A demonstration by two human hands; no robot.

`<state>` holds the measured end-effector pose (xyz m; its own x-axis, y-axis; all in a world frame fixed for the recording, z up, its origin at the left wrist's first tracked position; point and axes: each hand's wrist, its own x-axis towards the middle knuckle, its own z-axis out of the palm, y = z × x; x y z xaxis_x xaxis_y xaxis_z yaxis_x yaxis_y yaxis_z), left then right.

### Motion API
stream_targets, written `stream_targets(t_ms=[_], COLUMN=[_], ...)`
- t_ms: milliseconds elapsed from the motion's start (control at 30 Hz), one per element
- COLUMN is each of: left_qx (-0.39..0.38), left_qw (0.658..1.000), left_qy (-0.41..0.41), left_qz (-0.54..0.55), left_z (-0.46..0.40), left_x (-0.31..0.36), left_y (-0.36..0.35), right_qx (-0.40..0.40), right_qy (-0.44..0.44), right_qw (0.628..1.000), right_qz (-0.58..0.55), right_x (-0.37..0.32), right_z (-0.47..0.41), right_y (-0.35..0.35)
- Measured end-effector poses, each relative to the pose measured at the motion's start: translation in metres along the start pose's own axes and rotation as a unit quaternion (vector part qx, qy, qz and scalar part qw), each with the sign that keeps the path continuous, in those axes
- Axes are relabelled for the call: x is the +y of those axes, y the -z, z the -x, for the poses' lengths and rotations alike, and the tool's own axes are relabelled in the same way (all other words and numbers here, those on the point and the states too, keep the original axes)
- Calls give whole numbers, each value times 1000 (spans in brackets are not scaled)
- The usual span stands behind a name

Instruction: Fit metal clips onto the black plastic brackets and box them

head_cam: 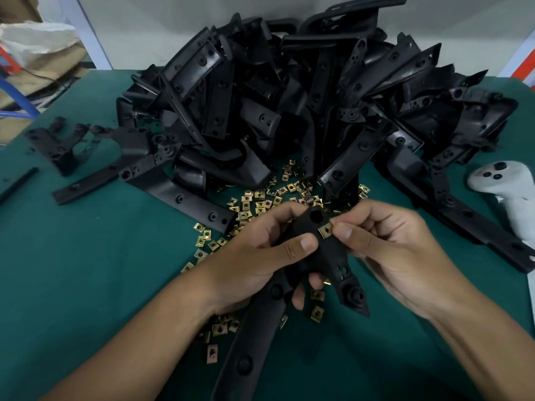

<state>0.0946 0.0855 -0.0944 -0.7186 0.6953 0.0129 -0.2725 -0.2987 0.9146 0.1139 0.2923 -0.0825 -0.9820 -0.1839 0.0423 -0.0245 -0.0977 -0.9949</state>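
Clip (325,230) pinched in right fingers (343,231), seemingly touching bracket (324,256)

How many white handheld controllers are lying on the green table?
1. The white controller lies at the table's right edge, beside the pile of black brackets. Others may be hidden behind the pile.

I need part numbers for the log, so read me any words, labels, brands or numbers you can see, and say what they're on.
No readable text in this view.
Black brackets: no legible markings.
Metal clips: none.
White controller: none visible.
Red-and-white object at left edge: too blurred to tell.
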Motion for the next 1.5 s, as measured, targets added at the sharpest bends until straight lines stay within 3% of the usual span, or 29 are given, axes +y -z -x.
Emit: stream_targets(t_ms=[300,467,633,833,1500], left_qx=[81,82,57,27,76], left_qw=[996,994,987,985,993], left_qy=[-30,-62,-63,-52,-43], left_qz=[-15,21,136,161,83], left_z=[0,-2,-3,-1,1], left_x=[-1,1,0,3,2], left_y=[-1,-4,-4,4,6], right_qx=[-16,-17,29,-47,-51], right_qy=[-9,-29,-87,-72,-72], right_qw=[1000,991,966,951,968], right_qz=[16,-133,-242,-297,-235], right_x=[4,1,-1,-4,0], right_z=[4,-1,-5,-8,-5], right_y=[-2,-4,2,6,-5])
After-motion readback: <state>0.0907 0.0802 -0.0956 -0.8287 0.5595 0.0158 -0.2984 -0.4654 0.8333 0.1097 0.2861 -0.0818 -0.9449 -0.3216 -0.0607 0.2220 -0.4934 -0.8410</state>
